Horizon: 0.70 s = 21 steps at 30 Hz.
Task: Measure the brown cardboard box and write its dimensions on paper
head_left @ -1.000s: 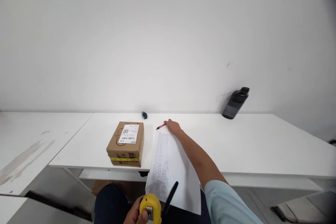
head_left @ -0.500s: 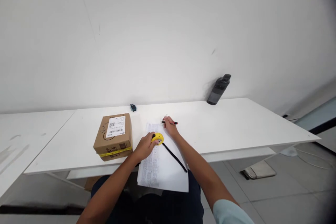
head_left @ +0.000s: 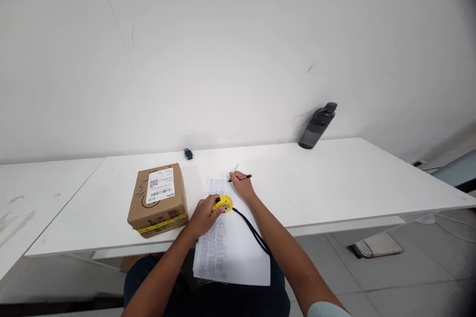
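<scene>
My left hand (head_left: 203,216) is closed round a yellow tape measure (head_left: 224,203), held over the written sheets of paper (head_left: 247,257). A black wrist strap (head_left: 253,229) trails from the tape measure across the paper. Near the top of the sheets, my right hand (head_left: 241,187) pinches a red and black pen (head_left: 244,177), its tip at the paper. The paper overhangs the table's front edge above my lap. Left of my left hand stands a closed cardboard box (head_left: 139,203) with a white label (head_left: 159,185) and a yellow band (head_left: 162,223) round its lower part.
A small dark watch-like object (head_left: 188,154) lies at the back of the white table (head_left: 327,183). Farther right, a dark bottle (head_left: 317,126) stands by the wall (head_left: 238,49). A flat pale object (head_left: 377,245) lies on the floor at right.
The view has shifted slightly. The strap, straight before, now hangs in a curved loop. Both hands keep hold of the tape measure and the pen.
</scene>
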Each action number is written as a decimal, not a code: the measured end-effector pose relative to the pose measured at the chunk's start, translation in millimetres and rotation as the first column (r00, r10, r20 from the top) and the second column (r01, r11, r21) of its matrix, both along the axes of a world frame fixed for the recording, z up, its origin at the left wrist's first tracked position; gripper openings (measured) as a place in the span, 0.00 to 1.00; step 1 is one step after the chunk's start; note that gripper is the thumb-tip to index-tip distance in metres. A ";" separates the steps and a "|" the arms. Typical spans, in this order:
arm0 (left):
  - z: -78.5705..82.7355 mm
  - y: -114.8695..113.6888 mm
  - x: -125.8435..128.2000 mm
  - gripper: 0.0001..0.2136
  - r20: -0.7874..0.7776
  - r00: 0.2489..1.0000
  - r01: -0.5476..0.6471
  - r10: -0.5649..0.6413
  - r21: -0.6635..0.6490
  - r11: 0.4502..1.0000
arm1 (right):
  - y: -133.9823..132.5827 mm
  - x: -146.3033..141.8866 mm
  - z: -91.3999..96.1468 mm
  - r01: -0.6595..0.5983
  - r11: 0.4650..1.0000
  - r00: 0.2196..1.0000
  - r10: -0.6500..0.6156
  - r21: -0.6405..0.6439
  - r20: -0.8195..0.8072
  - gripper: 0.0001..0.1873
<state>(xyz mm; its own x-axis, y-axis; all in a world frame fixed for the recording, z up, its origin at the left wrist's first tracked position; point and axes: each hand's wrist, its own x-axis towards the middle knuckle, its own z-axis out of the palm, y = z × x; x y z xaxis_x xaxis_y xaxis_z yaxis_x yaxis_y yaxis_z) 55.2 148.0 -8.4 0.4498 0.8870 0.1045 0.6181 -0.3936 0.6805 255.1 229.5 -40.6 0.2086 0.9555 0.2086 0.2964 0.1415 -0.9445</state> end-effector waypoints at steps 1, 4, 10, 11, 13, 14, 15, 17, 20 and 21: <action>-0.3 0.9 -0.2 0.19 0.009 1.000 0.017 -0.017 0.005 1.000 | 0.3 0.2 -0.1 -0.004 1.000 1.000 0.004 -0.004 -0.003 0.21; -6.8 5.2 0.2 0.18 0.076 0.995 0.055 -0.058 0.030 0.998 | 0.6 1.1 2.0 -0.007 1.000 0.999 0.007 -0.015 0.034 0.20; -26.0 6.9 2.2 0.18 0.199 0.980 -0.005 0.002 0.014 1.000 | -5.7 1.4 3.3 -0.014 1.000 0.982 0.017 -0.019 0.189 0.20; -24.8 5.6 1.1 0.18 0.201 0.980 0.005 -0.010 0.024 1.000 | -7.0 1.1 3.3 -0.011 1.000 0.982 0.014 -0.016 0.190 0.20; -19.6 2.8 -1.6 0.19 0.186 0.981 0.041 -0.048 0.045 0.998 | -8.8 0.5 3.1 0.007 1.000 0.987 -0.006 -0.009 0.162 0.20; -16.6 1.7 -2.8 0.19 0.172 0.983 0.057 -0.065 0.050 0.997 | -9.2 0.3 2.8 0.018 1.000 0.990 -0.017 -0.008 0.141 0.20; -14.0 0.9 -3.7 0.19 0.155 0.985 0.070 -0.077 0.050 0.996 | -9.4 0.4 2.4 0.027 1.000 0.992 -0.026 -0.007 0.120 0.20; -10.6 0.0 -4.5 0.19 0.117 0.990 0.077 -0.082 0.050 0.996 | -9.4 1.2 1.7 0.026 1.000 0.996 -0.025 -0.010 0.086 0.20; -9.0 -0.3 -4.1 0.19 0.098 0.992 0.075 -0.079 0.053 0.996 | -8.9 2.6 1.5 0.000 1.000 0.998 0.001 -0.015 0.062 0.20; -8.6 -0.4 -3.9 0.19 0.099 0.992 0.073 -0.077 0.051 0.996 | -8.7 2.8 1.6 -0.005 1.000 0.998 0.006 -0.014 0.058 0.20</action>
<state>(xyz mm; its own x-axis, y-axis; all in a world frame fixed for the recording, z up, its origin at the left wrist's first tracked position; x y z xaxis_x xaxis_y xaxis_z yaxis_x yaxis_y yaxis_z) 51.3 147.5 -17.0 0.4999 0.8442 0.1935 0.5149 -0.4693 0.7174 257.9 220.9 -39.1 0.1915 0.9595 0.2066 0.3498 0.1299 -0.9278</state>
